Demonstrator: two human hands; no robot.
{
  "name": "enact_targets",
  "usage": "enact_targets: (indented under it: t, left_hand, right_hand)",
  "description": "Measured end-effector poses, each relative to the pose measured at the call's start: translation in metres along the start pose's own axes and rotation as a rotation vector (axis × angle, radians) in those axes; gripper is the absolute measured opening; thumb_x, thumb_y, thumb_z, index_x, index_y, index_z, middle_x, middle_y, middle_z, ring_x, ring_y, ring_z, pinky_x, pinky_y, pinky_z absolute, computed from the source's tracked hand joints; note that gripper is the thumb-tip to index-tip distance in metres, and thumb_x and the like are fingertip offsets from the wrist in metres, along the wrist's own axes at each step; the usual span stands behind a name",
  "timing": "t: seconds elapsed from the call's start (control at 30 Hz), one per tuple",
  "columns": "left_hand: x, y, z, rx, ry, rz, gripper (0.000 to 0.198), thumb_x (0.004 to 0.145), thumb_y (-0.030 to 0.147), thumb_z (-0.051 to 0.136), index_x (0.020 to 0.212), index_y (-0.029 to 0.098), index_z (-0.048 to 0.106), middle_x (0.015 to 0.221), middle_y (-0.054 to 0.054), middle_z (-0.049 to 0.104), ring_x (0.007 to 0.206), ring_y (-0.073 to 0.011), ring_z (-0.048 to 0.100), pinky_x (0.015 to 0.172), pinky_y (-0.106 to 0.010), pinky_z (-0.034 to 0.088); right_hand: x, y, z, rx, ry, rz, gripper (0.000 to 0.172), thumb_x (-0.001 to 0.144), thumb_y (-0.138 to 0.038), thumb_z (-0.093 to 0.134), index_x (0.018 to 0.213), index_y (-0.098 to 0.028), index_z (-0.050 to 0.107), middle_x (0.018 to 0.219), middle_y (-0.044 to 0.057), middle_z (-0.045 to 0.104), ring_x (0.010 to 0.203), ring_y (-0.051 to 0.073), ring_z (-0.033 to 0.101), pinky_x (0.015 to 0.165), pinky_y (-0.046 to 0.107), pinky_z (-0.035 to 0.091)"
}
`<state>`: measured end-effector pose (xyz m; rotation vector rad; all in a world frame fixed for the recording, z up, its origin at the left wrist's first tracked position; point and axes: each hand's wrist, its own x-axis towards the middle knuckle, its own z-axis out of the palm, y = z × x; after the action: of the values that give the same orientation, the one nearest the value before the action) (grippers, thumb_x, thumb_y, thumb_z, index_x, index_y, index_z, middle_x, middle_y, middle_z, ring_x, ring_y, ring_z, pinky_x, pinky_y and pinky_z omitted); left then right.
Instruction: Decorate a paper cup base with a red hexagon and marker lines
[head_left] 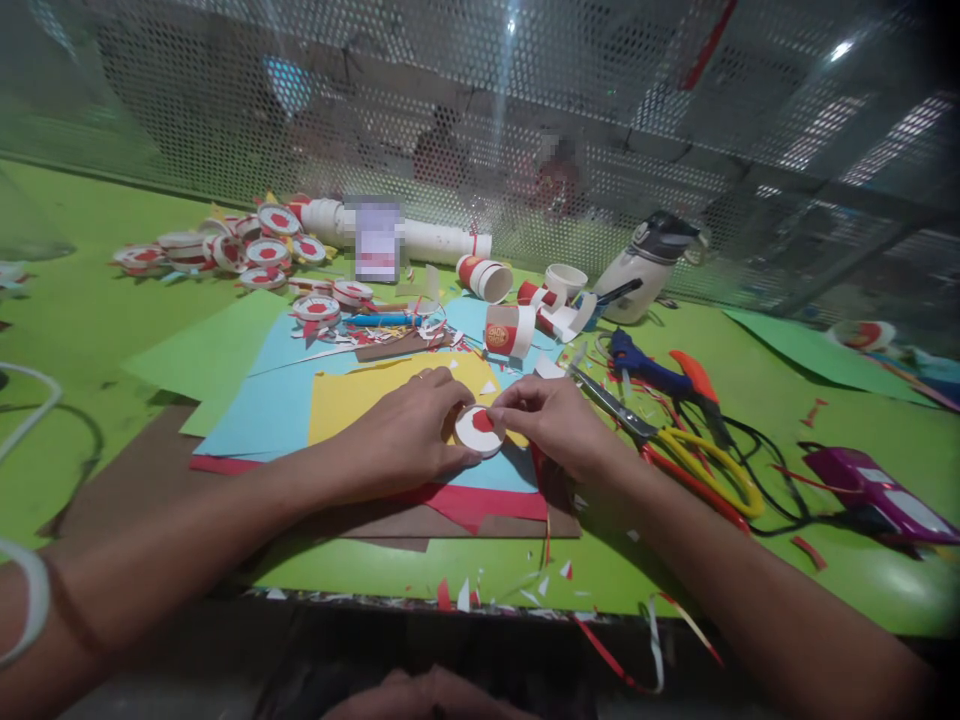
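Note:
Between my hands is a small white paper disc [474, 437] with a raised rim, like the bottom of a paper cup, and a red paper piece [484, 420] lies on it. My left hand [416, 430] grips the disc's left edge between thumb and fingers. At the disc's right side, the fingertips of my right hand [555, 415] pinch together by the red piece. Under both hands are sheets of yellow paper [352, 395], blue paper [255, 410] and red paper on brown cardboard [127, 480].
Scissors [705, 465] and a blue glue gun [652, 370] lie right of my hands. Cut paper cups [510, 330] and a spray bottle [649, 265] stand behind. Finished-looking discs [266, 252] are heaped back left, near a long stack of white cups [442, 238]. A purple device [877, 490] lies far right.

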<state>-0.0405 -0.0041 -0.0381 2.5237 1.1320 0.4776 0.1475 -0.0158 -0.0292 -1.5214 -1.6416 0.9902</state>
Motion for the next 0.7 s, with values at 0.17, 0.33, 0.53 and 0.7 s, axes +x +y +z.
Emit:
enact_targets:
  t: [0.17, 0.33, 0.53, 0.7]
  left_hand:
    - [-0.0016, 0.0004, -0.0011, -0.006, -0.002, -0.007, 0.036, 0.08, 0.046, 0.061, 0.101, 0.018, 0.058, 0.093, -0.005, 0.053, 0.084, -0.021, 0.05, 0.069, -0.032, 0.04]
    - [-0.0017, 0.0015, -0.002, -0.014, -0.006, -0.013, 0.033, 0.08, 0.044, 0.061, 0.099, 0.018, 0.058, 0.092, -0.005, 0.053, 0.083, -0.0211, 0.051, 0.068, -0.032, 0.04]
    - [-0.0011, 0.0034, -0.0026, -0.008, -0.004, -0.002, 0.025, 0.079, 0.041, 0.062, 0.087, 0.018, 0.056, 0.088, -0.004, 0.051, 0.079, -0.0196, 0.049, 0.065, -0.03, 0.039]
    - [-0.0011, 0.0021, -0.0011, 0.0, 0.0, 0.007, 0.029, 0.08, 0.046, 0.06, 0.088, 0.018, 0.057, 0.086, -0.004, 0.05, 0.079, -0.02, 0.049, 0.066, -0.031, 0.039]
  right_hand:
    - [-0.0022, -0.0014, 0.0015, -0.086, 0.035, -0.044, 0.008, 0.068, -0.014, 0.066, 0.06, -0.016, 0.068, 0.068, 0.002, 0.061, 0.066, 0.015, 0.054, 0.064, 0.029, 0.041]
    - [-0.003, 0.001, 0.0017, -0.067, 0.034, -0.045, 0.007, 0.069, -0.018, 0.067, 0.061, -0.017, 0.067, 0.069, 0.002, 0.062, 0.067, 0.016, 0.055, 0.064, 0.03, 0.042]
    - [-0.003, 0.0028, -0.0011, 0.049, 0.016, -0.021, 0.011, 0.071, -0.026, 0.067, 0.064, -0.018, 0.066, 0.067, 0.002, 0.063, 0.066, 0.015, 0.056, 0.062, 0.028, 0.044]
    - [-0.0048, 0.0014, 0.001, 0.072, -0.037, -0.001, 0.011, 0.071, -0.026, 0.066, 0.065, -0.017, 0.066, 0.065, 0.002, 0.063, 0.063, 0.014, 0.054, 0.059, 0.028, 0.043]
